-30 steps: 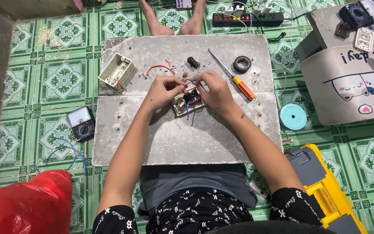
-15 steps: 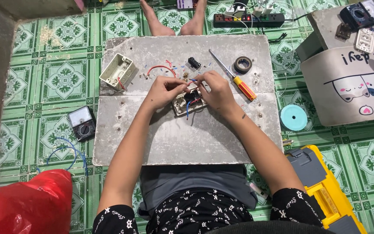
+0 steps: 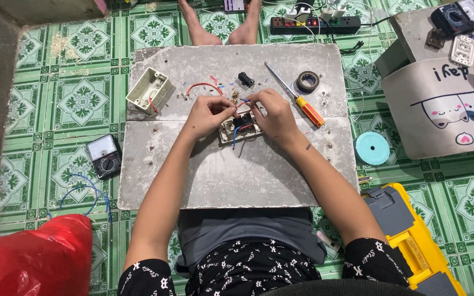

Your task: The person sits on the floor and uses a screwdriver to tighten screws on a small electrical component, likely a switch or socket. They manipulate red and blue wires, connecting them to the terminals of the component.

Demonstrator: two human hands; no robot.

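Note:
My left hand (image 3: 208, 116) and my right hand (image 3: 272, 115) meet over a small switch plate (image 3: 239, 129) with blue and red wires, which lies in the middle of a grey board (image 3: 237, 170). The fingers of both hands pinch at the wires and the plate's top edge. Just beyond the hands lie a loose red wire (image 3: 203, 86), several small screws and a black part (image 3: 246, 79).
An orange-handled screwdriver (image 3: 297, 96) and a roll of black tape (image 3: 308, 81) lie at the board's far right. A cream wall box (image 3: 147, 90) sits far left. On the tiled floor are a multimeter (image 3: 105, 155), a red bag (image 3: 31, 257), a yellow toolbox (image 3: 412, 241), a blue disc (image 3: 372, 148), a power strip (image 3: 314, 23) and another person's feet (image 3: 220, 27).
The hands stay over the switch plate; only the fingers shift slightly at the wires.

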